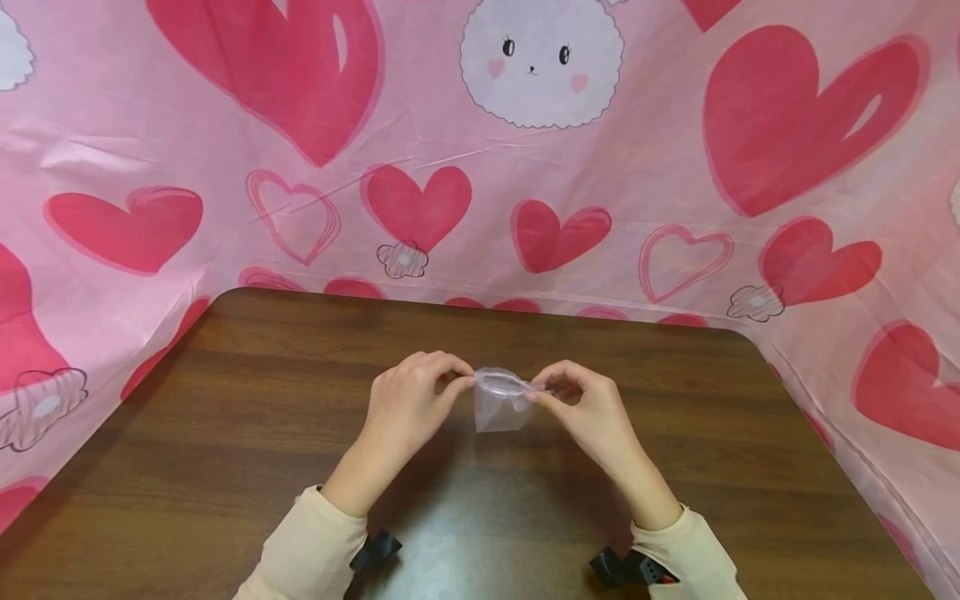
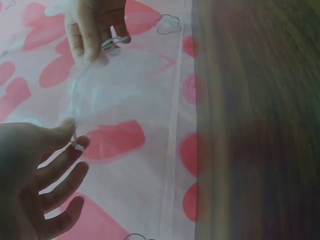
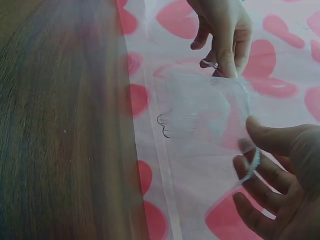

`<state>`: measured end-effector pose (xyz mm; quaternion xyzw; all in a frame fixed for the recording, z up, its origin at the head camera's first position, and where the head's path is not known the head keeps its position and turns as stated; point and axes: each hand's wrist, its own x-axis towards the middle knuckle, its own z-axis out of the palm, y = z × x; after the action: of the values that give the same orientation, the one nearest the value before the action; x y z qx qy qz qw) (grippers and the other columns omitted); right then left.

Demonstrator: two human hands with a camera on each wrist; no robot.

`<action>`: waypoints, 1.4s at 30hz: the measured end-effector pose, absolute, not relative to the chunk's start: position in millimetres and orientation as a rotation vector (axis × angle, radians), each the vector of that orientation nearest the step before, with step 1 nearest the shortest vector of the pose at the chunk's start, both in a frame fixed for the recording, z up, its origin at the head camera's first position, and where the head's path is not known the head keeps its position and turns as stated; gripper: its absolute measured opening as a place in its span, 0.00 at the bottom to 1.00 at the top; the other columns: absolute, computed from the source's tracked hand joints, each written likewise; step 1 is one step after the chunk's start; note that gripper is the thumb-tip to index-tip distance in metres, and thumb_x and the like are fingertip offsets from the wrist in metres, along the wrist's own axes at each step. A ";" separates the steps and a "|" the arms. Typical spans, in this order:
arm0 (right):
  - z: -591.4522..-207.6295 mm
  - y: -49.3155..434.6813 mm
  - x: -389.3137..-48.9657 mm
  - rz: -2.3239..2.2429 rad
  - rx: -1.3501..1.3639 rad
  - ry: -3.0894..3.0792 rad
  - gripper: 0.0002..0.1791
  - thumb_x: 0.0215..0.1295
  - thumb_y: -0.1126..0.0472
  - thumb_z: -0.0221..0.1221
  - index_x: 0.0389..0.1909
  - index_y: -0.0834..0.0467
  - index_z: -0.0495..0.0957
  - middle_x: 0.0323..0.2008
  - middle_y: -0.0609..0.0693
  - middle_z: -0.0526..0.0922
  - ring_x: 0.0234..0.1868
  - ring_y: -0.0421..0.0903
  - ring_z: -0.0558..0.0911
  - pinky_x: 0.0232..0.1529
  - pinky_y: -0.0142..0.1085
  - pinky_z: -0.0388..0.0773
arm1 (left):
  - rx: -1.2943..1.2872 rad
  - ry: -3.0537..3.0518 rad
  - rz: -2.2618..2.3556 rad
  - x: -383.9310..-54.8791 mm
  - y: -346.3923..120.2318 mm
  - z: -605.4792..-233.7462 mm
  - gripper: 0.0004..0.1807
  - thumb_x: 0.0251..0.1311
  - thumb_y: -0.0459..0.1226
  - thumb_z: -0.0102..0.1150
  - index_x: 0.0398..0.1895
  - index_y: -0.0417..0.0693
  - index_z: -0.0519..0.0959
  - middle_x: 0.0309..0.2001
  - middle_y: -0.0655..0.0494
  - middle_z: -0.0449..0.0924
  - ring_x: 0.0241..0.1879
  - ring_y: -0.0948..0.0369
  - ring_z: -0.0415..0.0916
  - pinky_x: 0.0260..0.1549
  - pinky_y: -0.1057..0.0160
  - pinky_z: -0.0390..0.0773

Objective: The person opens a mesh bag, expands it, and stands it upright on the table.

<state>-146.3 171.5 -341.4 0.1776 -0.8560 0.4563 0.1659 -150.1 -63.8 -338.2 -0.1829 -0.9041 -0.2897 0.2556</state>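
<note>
A small, sheer whitish drawstring pouch (image 1: 501, 417) hangs between both hands over the table, its mouth upward. My left hand (image 1: 408, 402) pinches one side of its rim between thumb and forefinger, and my right hand (image 1: 596, 410) pinches the opposite side. Through the thin cloth (image 2: 125, 95) the pink backdrop shows in the left wrist view. A pale cord (image 3: 254, 167) runs past the right fingertips in the right wrist view. The left hand's other fingers (image 2: 62, 192) are spread apart below the cord.
The dark brown wooden table (image 1: 187, 433) lies beneath the hands. Behind it and along both sides hangs a pink cloth (image 1: 442, 100) printed with red hearts. Black wrist devices (image 1: 377, 550) show near both cream sleeves (image 1: 311, 546).
</note>
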 end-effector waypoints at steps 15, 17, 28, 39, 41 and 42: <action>-351.7 175.2 -151.6 1.085 0.544 -2.753 0.06 0.56 0.64 0.71 0.32 0.51 0.85 0.30 0.41 0.85 0.30 0.40 0.79 0.34 0.37 0.76 | -0.579 -2.753 -0.668 -156.9 -66.8 -344.7 0.03 0.55 0.46 0.72 0.30 0.68 0.85 0.25 0.72 0.78 0.28 0.68 0.74 0.27 0.61 0.72; -354.2 175.1 -152.8 1.053 0.548 -2.781 0.07 0.55 0.64 0.72 0.32 0.51 0.85 0.29 0.40 0.84 0.30 0.39 0.80 0.35 0.38 0.77 | -0.586 -2.778 -0.654 -157.7 -67.1 -346.3 0.03 0.55 0.46 0.72 0.29 0.68 0.85 0.25 0.72 0.78 0.27 0.68 0.73 0.27 0.61 0.71; -359.7 174.8 -154.2 0.969 0.571 -2.831 0.06 0.56 0.61 0.72 0.32 0.48 0.84 0.27 0.37 0.83 0.29 0.36 0.79 0.35 0.38 0.75 | -0.587 -2.850 -0.616 -159.6 -67.9 -351.3 0.03 0.56 0.47 0.71 0.30 0.68 0.85 0.25 0.72 0.79 0.29 0.68 0.77 0.28 0.59 0.72; -354.8 175.0 -152.9 0.996 0.595 -2.856 0.14 0.56 0.54 0.72 0.43 0.52 0.86 0.35 0.39 0.86 0.39 0.45 0.84 0.40 0.41 0.76 | -0.575 -2.898 -0.733 -160.6 -72.7 -347.9 0.06 0.57 0.46 0.71 0.37 0.67 0.86 0.27 0.73 0.80 0.31 0.67 0.79 0.32 0.57 0.74; -354.0 175.1 -152.0 0.996 0.602 -2.860 0.15 0.57 0.53 0.71 0.44 0.52 0.85 0.35 0.39 0.86 0.40 0.45 0.84 0.41 0.42 0.76 | -0.577 -2.904 -0.754 -159.9 -73.3 -346.9 0.07 0.57 0.46 0.71 0.39 0.67 0.86 0.27 0.73 0.80 0.31 0.68 0.78 0.33 0.57 0.74; -354.1 175.3 -151.8 0.994 0.602 -2.860 0.15 0.58 0.52 0.71 0.44 0.52 0.85 0.36 0.40 0.86 0.40 0.45 0.84 0.42 0.42 0.77 | -0.579 -2.905 -0.764 -159.4 -73.4 -346.2 0.07 0.57 0.45 0.71 0.39 0.67 0.86 0.27 0.73 0.80 0.31 0.68 0.78 0.33 0.57 0.73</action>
<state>-151.8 175.3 -354.1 0.1949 -0.9261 0.3219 0.0274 -159.4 -73.4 -346.2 -0.1892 -0.9488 -0.2496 0.0413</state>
